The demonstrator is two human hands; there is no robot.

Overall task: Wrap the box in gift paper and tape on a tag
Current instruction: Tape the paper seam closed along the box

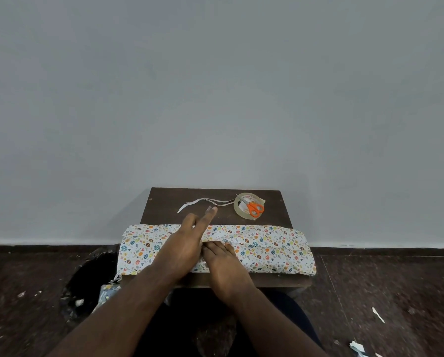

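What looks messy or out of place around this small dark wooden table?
The orange-handled scissors lie on top of the clear tape roll, not on the table. White paper scraps litter the dark floor at the right, and a thin cut paper strip curls across the tabletop.

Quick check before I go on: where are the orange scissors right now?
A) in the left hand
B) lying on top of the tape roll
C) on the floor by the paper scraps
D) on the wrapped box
B: the orange scissors lie across the tape roll at the far right of the table, apart from both hands, which rest on the wrapped box.
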